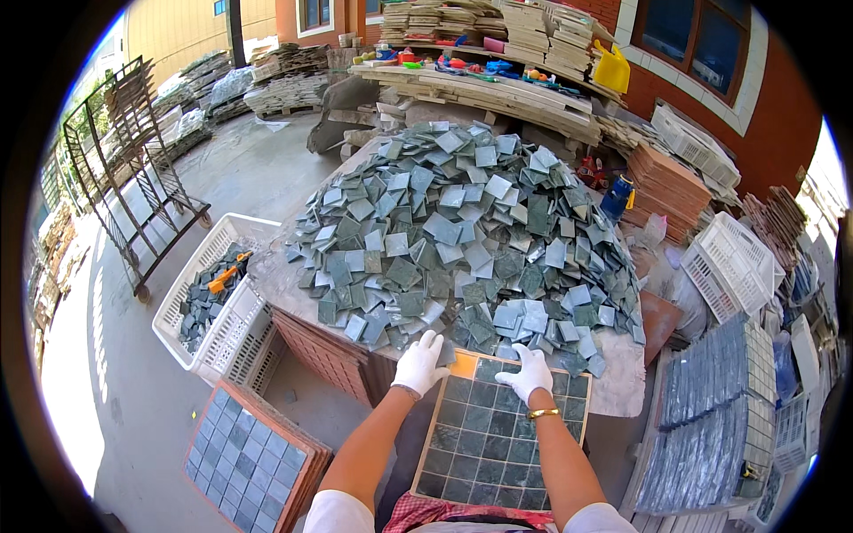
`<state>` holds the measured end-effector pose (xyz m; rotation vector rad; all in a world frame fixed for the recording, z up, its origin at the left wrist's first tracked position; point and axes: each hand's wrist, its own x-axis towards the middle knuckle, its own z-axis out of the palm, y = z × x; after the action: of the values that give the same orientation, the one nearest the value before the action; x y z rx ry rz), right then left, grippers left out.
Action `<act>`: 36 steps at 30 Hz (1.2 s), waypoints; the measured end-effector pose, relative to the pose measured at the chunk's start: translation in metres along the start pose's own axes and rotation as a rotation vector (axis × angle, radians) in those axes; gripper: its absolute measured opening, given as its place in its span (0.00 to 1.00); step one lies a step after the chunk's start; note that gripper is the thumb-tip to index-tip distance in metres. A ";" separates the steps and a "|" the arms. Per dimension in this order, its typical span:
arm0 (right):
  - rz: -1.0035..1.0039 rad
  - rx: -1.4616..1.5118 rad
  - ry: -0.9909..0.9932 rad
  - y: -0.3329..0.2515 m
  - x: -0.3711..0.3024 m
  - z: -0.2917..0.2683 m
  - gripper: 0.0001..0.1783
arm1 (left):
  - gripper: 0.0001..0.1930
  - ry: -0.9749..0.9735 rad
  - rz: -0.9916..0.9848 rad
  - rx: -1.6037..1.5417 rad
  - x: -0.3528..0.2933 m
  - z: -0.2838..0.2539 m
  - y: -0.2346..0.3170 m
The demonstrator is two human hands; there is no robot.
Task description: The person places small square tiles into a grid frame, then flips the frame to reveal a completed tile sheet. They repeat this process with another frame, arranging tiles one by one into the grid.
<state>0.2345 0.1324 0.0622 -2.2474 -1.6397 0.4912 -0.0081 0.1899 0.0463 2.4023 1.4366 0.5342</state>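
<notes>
Both of my hands wear white gloves. My left hand (419, 365) is closed on a small square grey-green tile (446, 354), just above the tray's far left corner. My right hand (530, 374) rests on the far rows of the tray, thumb and fingers apart. The tray (428, 437) has a thin pale rim and holds rows of dark green square tiles (480, 419). An orange patch of its base (464, 363) shows between my hands. Beyond them rises a large heap of loose green-grey tiles (462, 240) on a low table (617, 377).
At left, a white plastic crate (182, 293) holds tiles and an orange tool (227, 275). A stack of tile-filled trays (253, 457) stands near left, wrapped tile stacks (711, 417) at right. A metal rack cart (133, 169) and stone slab piles (498, 35) are farther back.
</notes>
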 end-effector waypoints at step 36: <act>-0.298 0.112 0.343 0.034 -0.022 0.027 0.27 | 0.16 -0.206 -0.460 -1.273 -0.016 -0.018 0.050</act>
<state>0.2447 0.1026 0.0246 -1.8401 -1.6751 0.1104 0.0151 0.1536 0.0812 1.0560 0.9854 0.7302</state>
